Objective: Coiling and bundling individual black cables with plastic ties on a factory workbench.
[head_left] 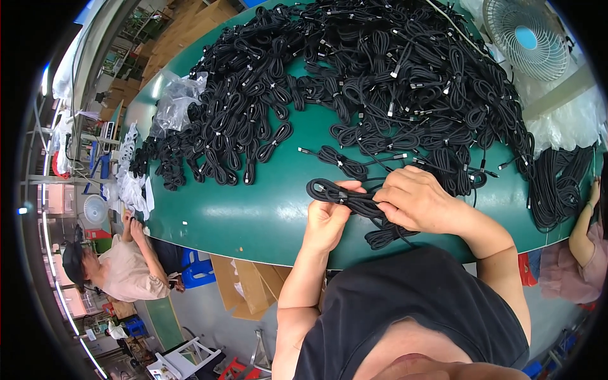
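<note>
Close in front of me, a coiled black cable [361, 203] is held between my two hands above the table edge. My left hand [329, 218] is closed round the coil's left part, thumb on top. My right hand [415, 201] pinches the right part of the same coil; its fingertips partly hide what they grip. Under my right hand another cable bundle [387, 235] lies at the near edge. Just beyond my hands rests a tied cable bundle [342, 161] with a metal plug sticking out to its left.
A large heap of black cable bundles [392, 82] covers the far side of the green table [253, 218]. Clear plastic bags [180, 101] lie at left, and a fan [525, 41] stands at far right. One co-worker [123, 266] sits at left, another [579, 253] at right.
</note>
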Demonstrator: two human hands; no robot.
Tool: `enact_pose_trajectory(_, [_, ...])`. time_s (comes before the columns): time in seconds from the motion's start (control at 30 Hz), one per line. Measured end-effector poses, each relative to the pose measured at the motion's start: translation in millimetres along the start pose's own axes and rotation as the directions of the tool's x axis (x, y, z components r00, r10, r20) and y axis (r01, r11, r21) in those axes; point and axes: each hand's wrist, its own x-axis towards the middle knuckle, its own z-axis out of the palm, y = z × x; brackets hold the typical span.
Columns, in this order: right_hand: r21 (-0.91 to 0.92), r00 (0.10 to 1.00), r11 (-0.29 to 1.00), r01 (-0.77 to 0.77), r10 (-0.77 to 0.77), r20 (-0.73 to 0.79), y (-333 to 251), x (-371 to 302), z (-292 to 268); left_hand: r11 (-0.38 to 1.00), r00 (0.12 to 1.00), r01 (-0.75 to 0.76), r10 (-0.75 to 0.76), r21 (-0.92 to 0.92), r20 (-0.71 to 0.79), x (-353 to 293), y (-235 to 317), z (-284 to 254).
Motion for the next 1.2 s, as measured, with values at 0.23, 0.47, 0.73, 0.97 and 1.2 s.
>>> enact_pose_trajectory(0.23, [0.034, 0.999, 0.999, 0.030, -0.029, -0.017, 0, 0, 4, 0.977, 0.996, 0.083, -0.087, 0.197, 0.014, -4, -1, 9])
enact_pose_trajectory(0.47, [0.005, 0.999, 0.999, -0.046, 0.046, 0.003, -7, 2, 1, 0.995, 0.996, 0.090, -0.090, -0.038, -0.010, -4, -19, 6])
enact_pose_trajectory(0.73, [0.181, 0.990, 0.974, -0.138, 0.133, 0.040, -5, -4, 4, 0.982, 0.983, 0.161, -0.168, 0.100, 0.070, 0, -19, 8])
enact_pose_trajectory(0.97, [0.505, 0.906, 0.766, -0.397, 0.416, 0.082, 11, 4, -12, 0.902, 0.862, 0.359, -0.224, -0.238, 0.454, 9, -11, 17])
enact_pose_trajectory(1.2, [0.528, 0.833, 0.690, -0.495, 0.550, 0.063, 16, 2, -10, 0.903, 0.920, 0.386, -0.363, -0.187, 0.144, 1, -15, 20])
